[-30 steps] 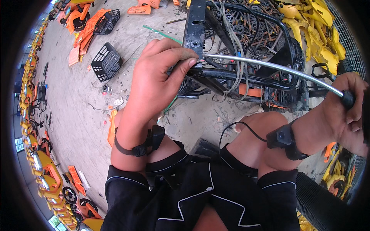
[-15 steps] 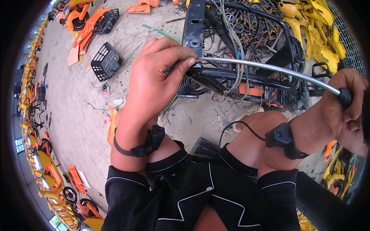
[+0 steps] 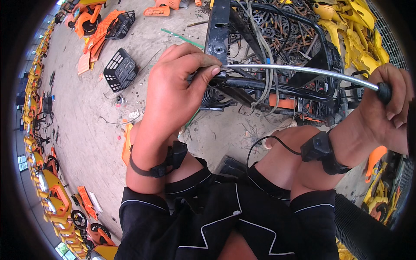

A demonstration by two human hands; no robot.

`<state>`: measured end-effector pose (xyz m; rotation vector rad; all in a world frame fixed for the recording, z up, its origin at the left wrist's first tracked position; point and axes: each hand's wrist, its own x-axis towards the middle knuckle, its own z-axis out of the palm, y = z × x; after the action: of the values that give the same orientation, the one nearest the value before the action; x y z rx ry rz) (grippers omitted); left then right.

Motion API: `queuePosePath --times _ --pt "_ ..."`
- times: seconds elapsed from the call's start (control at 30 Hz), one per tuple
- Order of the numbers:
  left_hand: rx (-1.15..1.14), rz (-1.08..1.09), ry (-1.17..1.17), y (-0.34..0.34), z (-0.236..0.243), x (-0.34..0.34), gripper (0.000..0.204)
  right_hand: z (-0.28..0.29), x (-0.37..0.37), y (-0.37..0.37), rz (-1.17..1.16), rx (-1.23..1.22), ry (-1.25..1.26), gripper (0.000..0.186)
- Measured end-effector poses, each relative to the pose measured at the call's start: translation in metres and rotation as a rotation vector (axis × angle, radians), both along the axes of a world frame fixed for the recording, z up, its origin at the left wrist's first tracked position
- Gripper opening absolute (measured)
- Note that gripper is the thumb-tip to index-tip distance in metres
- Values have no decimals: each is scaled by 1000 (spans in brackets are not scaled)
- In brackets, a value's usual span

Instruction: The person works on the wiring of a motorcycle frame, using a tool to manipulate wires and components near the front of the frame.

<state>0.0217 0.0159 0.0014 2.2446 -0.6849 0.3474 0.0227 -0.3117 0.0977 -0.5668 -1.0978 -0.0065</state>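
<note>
My right hand [image 3: 390, 102] is wrapped round the black handle [image 3: 384, 92] of a long screwdriver at the right. Its shiny steel shaft [image 3: 299, 69] reaches leftward across a black vehicle frame [image 3: 277, 88], looking bowed in this wide picture. At the tip, my left hand [image 3: 180, 78] pinches with thumb and forefinger, close against a black bracket at the frame's near left corner. The fingers hide the very tip and whatever small part may be there. Loose grey cables [image 3: 262, 56] hang over the frame.
Beyond the frame lies a heap of dark metal parts [image 3: 277, 32], with yellow body panels [image 3: 362, 34] at the far right. A black basket [image 3: 121, 70] and orange panels [image 3: 96, 41] lie on the concrete floor. Yellow vehicles [image 3: 50, 190] line the left side.
My right hand has moved a little up and left with the screwdriver handle, and its fingers have shifted. The left hand keeps its pinch at the tip, almost unmoved.
</note>
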Motion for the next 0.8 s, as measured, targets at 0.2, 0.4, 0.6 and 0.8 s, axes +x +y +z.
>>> queuePosePath --times 0.2,0.4,0.6,0.8 --pt "-24 8 63 4 3 -1 12 6 -3 9 -9 50 -8 53" --pt "-114 -6 108 8 2 -2 13 13 -14 18 -117 27 17 52" --pt "-145 -6 93 6 -1 -2 11 18 -21 31 -207 8 46 51" --pt "-154 -11 70 7 -3 -1 9 26 -32 44 -313 -10 74 50"
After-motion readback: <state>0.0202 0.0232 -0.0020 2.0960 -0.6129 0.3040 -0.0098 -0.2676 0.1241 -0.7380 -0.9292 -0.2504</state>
